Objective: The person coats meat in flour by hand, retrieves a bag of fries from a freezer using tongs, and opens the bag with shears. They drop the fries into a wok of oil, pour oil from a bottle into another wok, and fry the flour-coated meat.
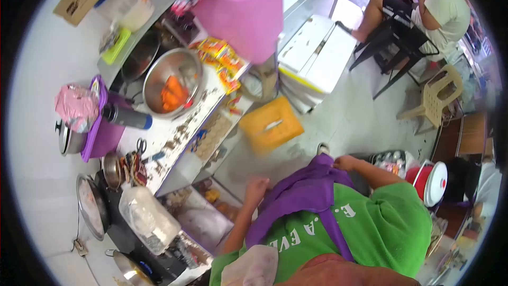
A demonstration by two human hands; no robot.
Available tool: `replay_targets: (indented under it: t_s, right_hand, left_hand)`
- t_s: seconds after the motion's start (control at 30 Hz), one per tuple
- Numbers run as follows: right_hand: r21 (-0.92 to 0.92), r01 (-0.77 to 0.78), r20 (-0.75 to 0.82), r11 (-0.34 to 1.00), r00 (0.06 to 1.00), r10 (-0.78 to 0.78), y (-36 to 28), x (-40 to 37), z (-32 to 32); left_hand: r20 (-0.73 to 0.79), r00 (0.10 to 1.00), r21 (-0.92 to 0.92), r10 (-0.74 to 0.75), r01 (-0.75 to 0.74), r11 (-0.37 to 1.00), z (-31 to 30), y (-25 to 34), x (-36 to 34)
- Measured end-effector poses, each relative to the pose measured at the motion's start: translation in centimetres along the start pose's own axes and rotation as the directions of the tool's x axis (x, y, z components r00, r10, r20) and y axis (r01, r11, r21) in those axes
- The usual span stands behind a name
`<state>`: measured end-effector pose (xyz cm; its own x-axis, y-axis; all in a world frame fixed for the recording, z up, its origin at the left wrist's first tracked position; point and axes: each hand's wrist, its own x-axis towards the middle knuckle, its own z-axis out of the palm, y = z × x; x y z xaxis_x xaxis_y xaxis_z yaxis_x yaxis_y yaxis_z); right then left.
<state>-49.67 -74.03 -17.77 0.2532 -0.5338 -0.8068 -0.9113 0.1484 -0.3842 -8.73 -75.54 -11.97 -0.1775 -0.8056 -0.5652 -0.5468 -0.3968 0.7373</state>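
Observation:
A purple apron point(296, 193) hangs over the front of my green shirt, its cloth bunched up at the waist. My right hand point(345, 163) is closed on the apron's edge at the right. At the apron's left side my left hand point(256, 188) is closed, its fingers curled in; whether it grips the cloth or a string cannot be made out. In front of me on the floor stands a yellow stool point(288, 119) with a slot in its top. On the counter to the left, a steel bowl point(188, 63) contains peeled carrots point(173, 94).
The counter point(164, 172) also bears snack packets point(225, 63), scissors point(141, 146) and a dark bottle point(124, 115). Ahead is a person in a pink apron point(243, 16) beside a white cooler point(312, 47). Another person sits on a black chair point(405, 34); a beige chair point(436, 95) and red jug point(418, 180) stand right.

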Motion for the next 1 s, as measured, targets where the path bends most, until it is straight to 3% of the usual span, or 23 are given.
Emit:
replay_targets:
  t_s: [0.03, 0.1, 0.2, 0.33, 0.43, 0.47, 0.5, 0.53, 0.6, 0.67, 0.73, 0.83, 0.9, 0.97, 1.0]
  right_hand:
    - [-0.108, 0.035, -0.011, 0.994, 0.999, -0.036, 5.1, 0.9, 0.5]
    - [-0.182, -0.060, -0.077, 0.981, 0.996, 0.047, 11.2, -0.2, -1.7]
    - [-0.341, -0.045, -0.177, 0.939, 0.984, -0.017, 17.2, -1.2, -8.1]
    - [-0.217, -0.034, -0.383, 0.976, 0.922, -0.053, 20.6, -0.1, -15.6]
    - [-0.076, 0.093, -0.474, 0.993, 0.873, -0.118, 21.1, 2.3, -18.3]
    - [-0.007, 0.126, -0.468, 0.992, 0.876, -0.115, 20.9, 2.8, -18.9]
    - [0.076, 0.149, -0.466, 0.986, 0.880, -0.097, 20.9, 3.3, -18.9]
    - [0.038, 0.161, -0.457, 0.986, 0.880, -0.126, 21.5, 3.9, -18.5]
    - [-0.078, 0.180, -0.418, 0.980, 0.887, -0.197, 24.4, 6.0, -16.6]
    - [-0.166, 0.146, -0.294, 0.975, 0.937, -0.190, 25.9, 6.1, -15.4]
    - [-0.178, 0.086, -0.129, 0.980, 0.986, -0.110, 26.4, 5.4, -15.9]
    - [-0.078, 0.031, 0.025, 0.996, 0.999, -0.029, 29.7, 3.0, -15.6]
    - [0.017, 0.079, 0.048, 0.997, 0.996, -0.079, 31.4, 3.0, -16.7]
    - [-0.017, 0.135, -0.028, 0.991, 0.990, -0.135, 34.5, 5.2, -16.5]
    - [-0.052, 0.171, -0.053, 0.984, 0.983, -0.174, 36.4, 6.9, -17.3]
  left_hand:
    - [0.031, 0.999, 0.011, -0.042, 0.041, 0.999, 2.2, 1.4, 2.0]
    - [0.029, 0.995, 0.137, 0.100, -0.103, 0.985, 6.4, 4.9, 5.5]
    - [0.056, 0.969, 0.192, 0.239, -0.245, 0.950, 13.5, 11.3, 10.0]
    - [0.205, 0.912, 0.237, 0.354, -0.397, 0.887, 18.1, 19.3, 13.0]
    - [0.163, 0.909, 0.318, 0.383, -0.416, 0.852, 17.5, 22.0, 16.7]
    - [0.033, 0.870, 0.261, 0.492, -0.483, 0.836, 16.5, 22.1, 17.5]
    - [-0.060, 0.819, 0.372, 0.571, -0.513, 0.774, 15.4, 20.7, 19.3]
    - [-0.151, 0.753, 0.486, 0.640, -0.507, 0.712, 14.3, 19.4, 21.0]
    - [-0.326, 0.743, 0.549, 0.585, -0.355, 0.757, 10.9, 20.2, 22.4]
    - [-0.521, 0.807, 0.119, 0.277, -0.253, 0.960, 7.3, 28.0, 19.3]
    - [-0.518, 0.827, 0.055, 0.219, -0.223, 0.973, 6.3, 27.2, 21.0]
    - [-0.417, 0.876, -0.113, 0.243, -0.315, 0.942, 8.7, 27.9, 24.3]
    - [-0.336, 0.900, -0.194, 0.276, -0.353, 0.915, 10.6, 28.7, 25.1]
    - [-0.275, 0.918, -0.218, 0.285, -0.349, 0.912, 11.3, 29.2, 26.2]
    - [-0.507, 0.787, 0.029, 0.351, -0.392, 0.920, 10.6, 29.4, 26.9]
